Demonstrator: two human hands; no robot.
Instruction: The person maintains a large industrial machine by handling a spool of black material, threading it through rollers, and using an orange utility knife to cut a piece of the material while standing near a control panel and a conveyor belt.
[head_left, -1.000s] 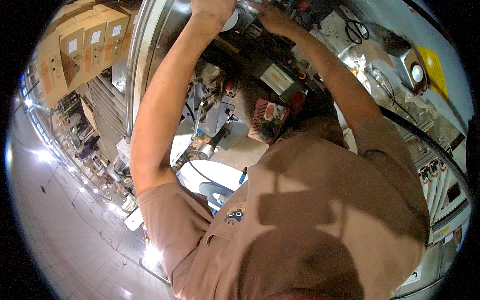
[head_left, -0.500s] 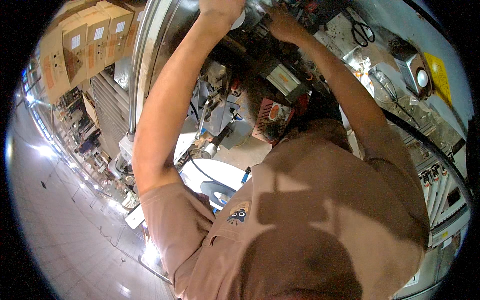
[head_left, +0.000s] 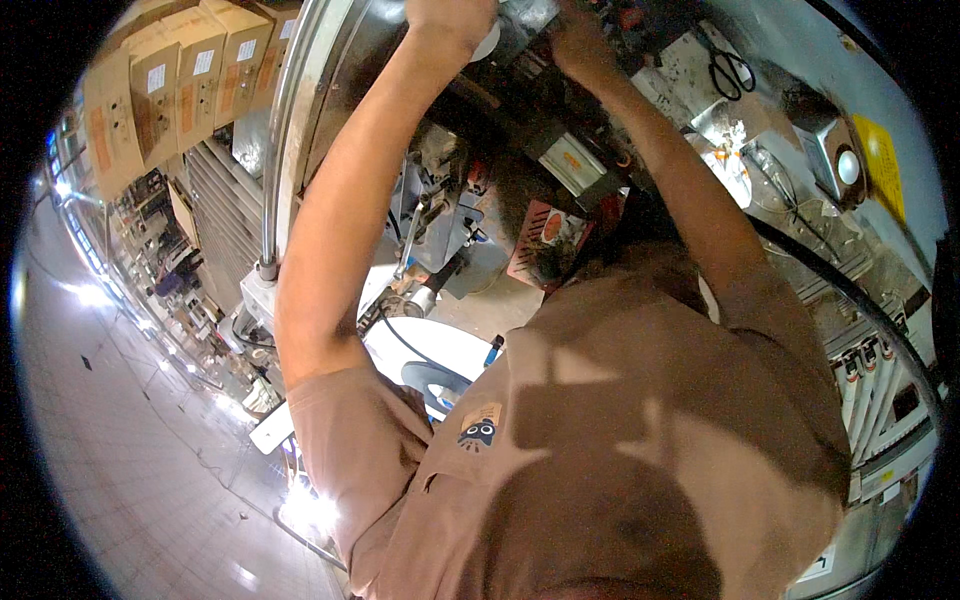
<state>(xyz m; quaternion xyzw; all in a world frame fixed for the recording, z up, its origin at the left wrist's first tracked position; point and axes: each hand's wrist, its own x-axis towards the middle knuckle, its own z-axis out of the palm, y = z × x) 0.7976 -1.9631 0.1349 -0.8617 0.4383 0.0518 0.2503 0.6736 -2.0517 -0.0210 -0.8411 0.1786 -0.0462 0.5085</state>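
Both my arms reach up to the top edge of the view, into a dark machine housing. My left hand (head_left: 452, 22) is cut off by the picture's edge, so its fingers do not show. A white round piece (head_left: 487, 43) sits right beside its wrist, partly covered by it. Between the hands is a shiny, clear or silvery part (head_left: 528, 14), too blurred to name. My right hand (head_left: 582, 48) lies in shadow among dark machine parts, and its fingers are too dark to make out.
Below my arms are a grey metal box (head_left: 572, 164) and a red printed packet (head_left: 550, 238). At right lie scissors with black handles (head_left: 733, 76), near a black hose (head_left: 850, 285) and a yellow label (head_left: 882, 168). Cardboard cartons (head_left: 203, 85) stand at upper left, beyond a metal rail (head_left: 268, 200).
The whole view has shifted slightly. My right hand sits a little farther right and its fingers show less clearly. My left hand stays almost in place beside the white round piece.
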